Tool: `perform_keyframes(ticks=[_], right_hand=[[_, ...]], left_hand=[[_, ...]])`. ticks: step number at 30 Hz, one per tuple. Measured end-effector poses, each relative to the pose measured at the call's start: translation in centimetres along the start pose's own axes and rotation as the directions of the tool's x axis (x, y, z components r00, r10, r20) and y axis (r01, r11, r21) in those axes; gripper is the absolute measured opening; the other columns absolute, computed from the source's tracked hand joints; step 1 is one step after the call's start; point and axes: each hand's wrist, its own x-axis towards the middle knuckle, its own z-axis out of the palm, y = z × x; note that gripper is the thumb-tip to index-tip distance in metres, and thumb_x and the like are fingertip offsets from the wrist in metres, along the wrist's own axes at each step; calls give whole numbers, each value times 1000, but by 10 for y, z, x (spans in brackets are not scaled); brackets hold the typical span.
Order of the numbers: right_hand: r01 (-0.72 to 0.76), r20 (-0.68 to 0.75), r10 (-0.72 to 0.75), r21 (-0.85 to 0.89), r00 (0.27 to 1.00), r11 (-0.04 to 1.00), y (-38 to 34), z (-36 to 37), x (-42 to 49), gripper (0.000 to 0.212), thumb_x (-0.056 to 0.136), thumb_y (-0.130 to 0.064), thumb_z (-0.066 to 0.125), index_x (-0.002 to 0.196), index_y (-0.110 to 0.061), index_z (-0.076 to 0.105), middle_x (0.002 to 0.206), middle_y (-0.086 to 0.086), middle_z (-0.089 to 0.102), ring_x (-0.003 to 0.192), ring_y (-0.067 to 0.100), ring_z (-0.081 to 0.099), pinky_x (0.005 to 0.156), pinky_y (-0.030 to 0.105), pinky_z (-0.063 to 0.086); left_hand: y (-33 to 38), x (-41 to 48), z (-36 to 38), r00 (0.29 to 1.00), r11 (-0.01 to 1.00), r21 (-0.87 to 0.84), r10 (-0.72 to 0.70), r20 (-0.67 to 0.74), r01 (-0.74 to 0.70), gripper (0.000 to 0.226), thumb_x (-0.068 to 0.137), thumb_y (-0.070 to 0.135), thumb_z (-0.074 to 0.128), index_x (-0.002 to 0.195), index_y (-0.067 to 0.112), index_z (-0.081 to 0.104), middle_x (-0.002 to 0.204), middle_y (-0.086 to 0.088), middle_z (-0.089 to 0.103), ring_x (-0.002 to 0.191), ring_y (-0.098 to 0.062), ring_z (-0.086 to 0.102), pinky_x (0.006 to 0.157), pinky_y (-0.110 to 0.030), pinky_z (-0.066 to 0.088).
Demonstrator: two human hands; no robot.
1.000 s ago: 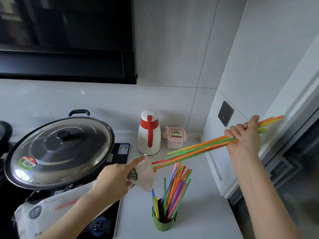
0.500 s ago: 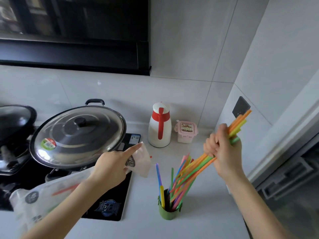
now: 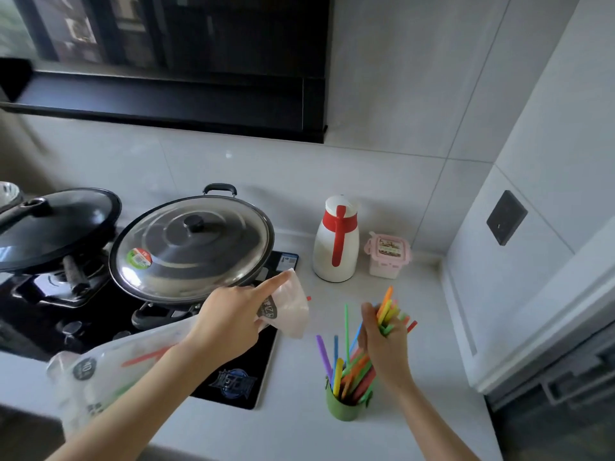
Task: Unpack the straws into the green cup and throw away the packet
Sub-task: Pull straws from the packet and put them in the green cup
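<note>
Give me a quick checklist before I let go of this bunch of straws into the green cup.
1. Lower ends of the held straws inside the green cup: ok, they run down into it from the right hand.
2. Cup upright on the counter: ok.
3. Room left in the cup: cannot tell, it already looks crowded with straws.
4. Packet emptied: not ok, a red and a green straw show through the plastic.
5. Packet secured: ok, the left hand grips it near its open end.
6. Bin for the packet: cannot tell, none is in view.
</note>
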Motion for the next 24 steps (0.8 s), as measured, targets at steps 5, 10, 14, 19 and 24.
perform_keyframes(ticks=[5,10,14,19,24], right_hand=[[-101,19,102,-47,995,994,0,-2,7,32,86,-25,64,66,-1,61,62,14,64,55,12,57,64,28,43],[-29,-30,30,36,999,999,-32,-11,13,14,83,-21,69,92,-17,58,89,17,67,82,24,65,68,21,49],[126,-51,-129,-55,990,991,-44,-15,12,18,94,-20,53,79,-12,61,76,10,68,73,17,63,66,15,46],[101,45,-92,-300,995,949,-17,-10,8,37,99,-24,36,71,-18,60,66,-12,61,70,0,56,72,29,38],[146,-29,-165,-336,986,930,-38,-15,5,25,99,-21,39,94,-23,63,91,-14,64,86,-4,57,77,19,41]], left_hand=[[0,-1,-3,1000,1000,-8,0,-2,0,81,68,12,71,136,38,35,76,-1,71,64,-30,63,54,-31,44],[3,5,-3,1000,999,-36,11,-11,-12,77,74,16,69,138,39,31,82,-3,71,72,-31,63,58,-31,42],[6,13,-3,998,997,-55,48,-28,-50,78,71,16,72,136,38,35,71,-5,70,62,-31,62,54,-29,41],[12,25,-6,997,993,-92,71,-44,-74,77,75,21,69,137,43,29,70,-4,67,62,-28,59,55,-29,41],[19,35,-15,979,979,-41,198,-48,-200,81,61,13,80,131,34,45,63,1,68,46,-21,54,47,-19,33]])
